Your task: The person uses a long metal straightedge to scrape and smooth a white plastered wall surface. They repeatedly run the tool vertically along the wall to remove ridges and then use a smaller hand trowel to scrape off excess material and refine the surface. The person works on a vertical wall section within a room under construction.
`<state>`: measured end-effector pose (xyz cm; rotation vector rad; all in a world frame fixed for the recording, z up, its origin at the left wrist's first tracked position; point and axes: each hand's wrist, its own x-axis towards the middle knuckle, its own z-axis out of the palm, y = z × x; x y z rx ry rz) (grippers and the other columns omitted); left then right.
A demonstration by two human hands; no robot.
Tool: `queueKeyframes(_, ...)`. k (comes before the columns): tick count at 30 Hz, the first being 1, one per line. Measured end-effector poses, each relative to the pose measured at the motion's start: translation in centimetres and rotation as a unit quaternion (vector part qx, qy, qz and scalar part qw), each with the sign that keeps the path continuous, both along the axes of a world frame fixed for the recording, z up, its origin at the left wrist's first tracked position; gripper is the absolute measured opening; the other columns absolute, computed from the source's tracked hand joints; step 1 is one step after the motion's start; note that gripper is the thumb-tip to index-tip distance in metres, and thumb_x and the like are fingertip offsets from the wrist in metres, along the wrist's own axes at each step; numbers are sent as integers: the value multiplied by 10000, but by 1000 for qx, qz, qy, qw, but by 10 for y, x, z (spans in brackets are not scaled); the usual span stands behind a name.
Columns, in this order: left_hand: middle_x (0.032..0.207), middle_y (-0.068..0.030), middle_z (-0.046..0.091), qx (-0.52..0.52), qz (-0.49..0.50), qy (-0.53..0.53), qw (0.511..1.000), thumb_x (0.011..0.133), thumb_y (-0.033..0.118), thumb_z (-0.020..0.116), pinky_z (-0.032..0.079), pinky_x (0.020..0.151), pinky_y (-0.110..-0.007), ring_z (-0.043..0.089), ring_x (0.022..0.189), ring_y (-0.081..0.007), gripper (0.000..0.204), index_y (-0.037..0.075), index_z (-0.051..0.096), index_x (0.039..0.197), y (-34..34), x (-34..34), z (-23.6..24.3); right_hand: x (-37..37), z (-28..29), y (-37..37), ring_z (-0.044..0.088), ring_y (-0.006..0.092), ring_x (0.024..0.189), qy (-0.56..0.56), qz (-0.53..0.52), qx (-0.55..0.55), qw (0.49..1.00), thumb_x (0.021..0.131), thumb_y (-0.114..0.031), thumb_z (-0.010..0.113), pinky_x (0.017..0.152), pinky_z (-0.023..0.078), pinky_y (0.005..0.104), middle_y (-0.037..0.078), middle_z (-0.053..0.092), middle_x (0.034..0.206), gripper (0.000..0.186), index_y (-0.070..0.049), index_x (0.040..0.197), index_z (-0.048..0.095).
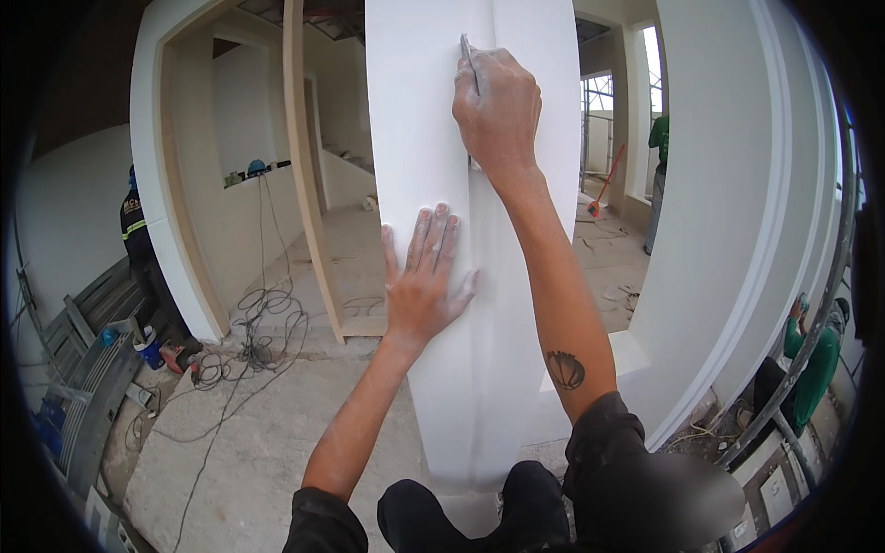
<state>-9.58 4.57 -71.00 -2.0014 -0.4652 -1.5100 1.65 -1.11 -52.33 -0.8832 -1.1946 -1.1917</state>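
Observation:
In front of me stands a white column point(424, 120) with a shallow vertical groove down its face. My left hand point(426, 281) lies on it with fingers spread and pointing up, white dust on the skin. Higher up, my right hand point(502, 106) is closed round a thin grey tool point(467, 57). The tool's narrow tip shows above the fingers, close to the column face. Most of it is hidden by the hand, so its exact kind is unclear. White dust coats the right knuckles too.
Tangled cables point(267, 323) lie on the concrete floor at left, near a wooden door frame point(300, 175) and a blue bucket point(147, 348). A person in dark clothes point(138, 235) stands at left. Two people in green are at right, one beside a scaffold pole point(800, 378). An orange broom point(604, 184) leans behind.

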Motion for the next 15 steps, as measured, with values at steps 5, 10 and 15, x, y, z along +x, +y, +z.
queueKeyframes(5, 1581, -103, 366, 7, 3, -1, 1000, 806, 335, 727, 119, 1207, -619, 314, 1478, -264, 830, 79, 379, 1514, 6, -9, -5, -5, -35, 7, 670, 270, 623, 0, 51, 7, 999, 889, -59, 611, 557, 522, 370, 160, 667, 840, 247, 48, 1088, 712)
queueKeyframes(10, 1580, -106, 367, 2, 0, 3, 1000, 804, 335, 730, 118, 1206, -620, 310, 1480, -269, 833, 71, 381, 1512, 0, -2, -1, -2, 26, 4, 671, 292, 624, 3, -2, 8, 1000, 894, -68, 601, 564, 525, 375, 165, 664, 808, 212, 62, 1009, 723)
queueKeyframes(15, 1580, -107, 366, -5, 23, 12, 1000, 804, 336, 729, 109, 1205, -624, 305, 1482, -272, 836, 68, 377, 1514, 5, -12, -8, -7, -37, 11, 669, 302, 605, 6, 50, 6, 999, 902, -77, 602, 543, 527, 378, 178, 652, 781, 196, 77, 937, 717)
